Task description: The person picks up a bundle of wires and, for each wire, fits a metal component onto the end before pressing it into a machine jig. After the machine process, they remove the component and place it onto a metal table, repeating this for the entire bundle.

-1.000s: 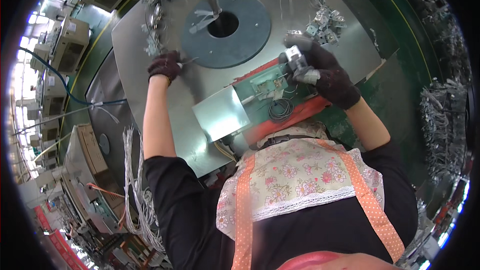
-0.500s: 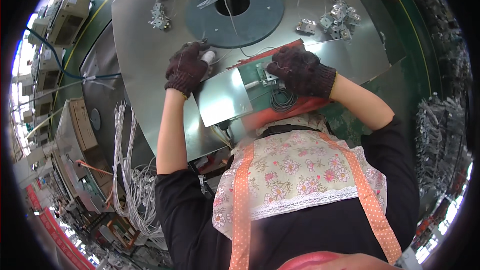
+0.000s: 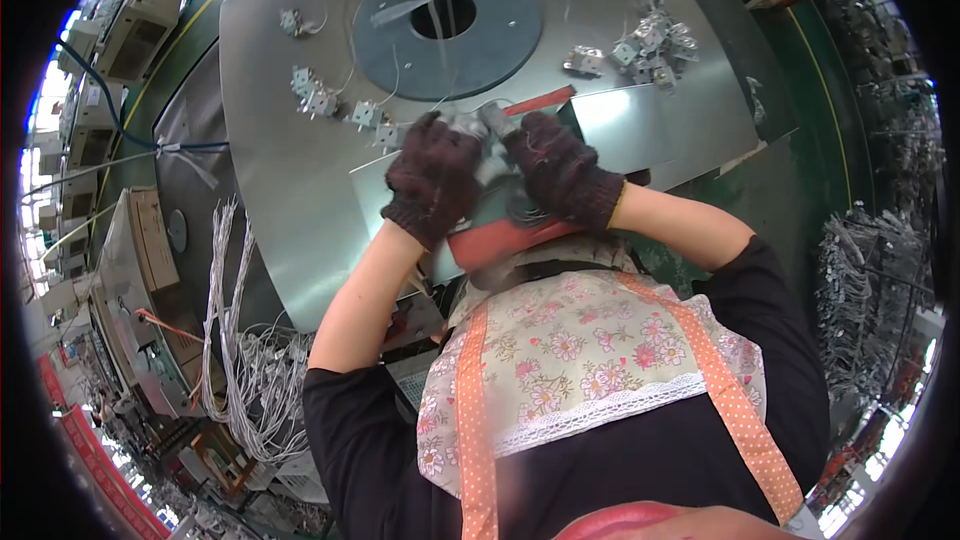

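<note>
Beneath both hands (image 3: 437,175), red-edged fixture (image 3: 500,241), long axis crosswise, right end farther.

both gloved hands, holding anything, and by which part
Blurred pale-grey pieces show between the left hand and right hand; whether either grips one, and where, cannot be told.

Rough knit gloves (image 3: 437,175), shiny metal parts (image 3: 367,115), smooth glossy metal tabletop (image 3: 290,180), matt disc (image 3: 505,38), cloth apron (image 3: 570,340)

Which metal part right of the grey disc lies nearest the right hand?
The lone silver part between the grey disc and the pile; everything in that pile lies farther right and farther from the right hand.
</note>
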A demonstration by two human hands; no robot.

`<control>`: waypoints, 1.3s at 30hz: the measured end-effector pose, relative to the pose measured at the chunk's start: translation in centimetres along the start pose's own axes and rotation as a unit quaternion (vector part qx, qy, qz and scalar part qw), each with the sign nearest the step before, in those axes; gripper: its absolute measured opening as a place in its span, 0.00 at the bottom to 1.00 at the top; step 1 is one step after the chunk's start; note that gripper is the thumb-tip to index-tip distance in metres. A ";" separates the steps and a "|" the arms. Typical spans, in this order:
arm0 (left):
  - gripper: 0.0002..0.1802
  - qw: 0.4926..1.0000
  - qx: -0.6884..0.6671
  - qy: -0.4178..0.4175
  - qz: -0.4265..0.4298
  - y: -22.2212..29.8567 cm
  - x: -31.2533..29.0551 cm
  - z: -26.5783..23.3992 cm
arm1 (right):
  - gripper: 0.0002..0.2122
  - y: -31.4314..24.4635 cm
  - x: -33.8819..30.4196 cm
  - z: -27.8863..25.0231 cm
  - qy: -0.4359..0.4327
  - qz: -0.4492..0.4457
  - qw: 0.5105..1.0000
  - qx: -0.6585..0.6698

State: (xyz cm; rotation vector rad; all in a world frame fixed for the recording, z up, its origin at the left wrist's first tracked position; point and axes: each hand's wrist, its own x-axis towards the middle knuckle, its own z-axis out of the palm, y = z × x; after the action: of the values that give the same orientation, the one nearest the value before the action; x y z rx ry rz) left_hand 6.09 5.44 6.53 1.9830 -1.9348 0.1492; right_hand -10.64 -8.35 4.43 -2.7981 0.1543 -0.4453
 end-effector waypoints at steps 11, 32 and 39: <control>0.23 0.998 0.002 -0.061 -0.019 3.1 0.0 2.9 | 0.32 3.0 0.1 -2.2 -0.003 -0.058 0.969 0.239; 0.31 0.994 0.043 -0.085 -0.061 4.5 -0.6 0.8 | 0.13 23.3 -0.1 -11.4 0.318 0.096 0.938 0.095; 0.32 0.989 0.042 -0.120 -0.072 4.7 -0.7 0.4 | 0.19 25.4 -0.7 -13.2 0.177 0.265 0.948 0.002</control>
State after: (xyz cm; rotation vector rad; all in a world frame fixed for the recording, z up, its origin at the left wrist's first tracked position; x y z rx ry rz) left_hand 1.36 6.04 6.77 2.2786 -1.9456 -0.0477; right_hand -16.97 -36.01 8.23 -2.4956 0.9496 -0.7924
